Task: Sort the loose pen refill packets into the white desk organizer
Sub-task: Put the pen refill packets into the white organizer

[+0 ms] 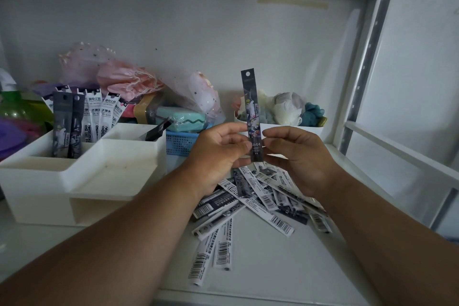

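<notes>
Both my hands pinch one dark refill packet (pixel 251 117) upright above the bench (pixel 260 268): left hand (pixel 218 149) and right hand (pixel 298 156) grasp its lower end. Loose packets (pixel 260 201) lie heaped beneath; the white organizer (pixel 49 181), at left, holds several upright.

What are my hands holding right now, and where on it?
Both hands, left and right, pinch one dark pen refill packet at its lower end, holding it upright above the loose pile.
</notes>
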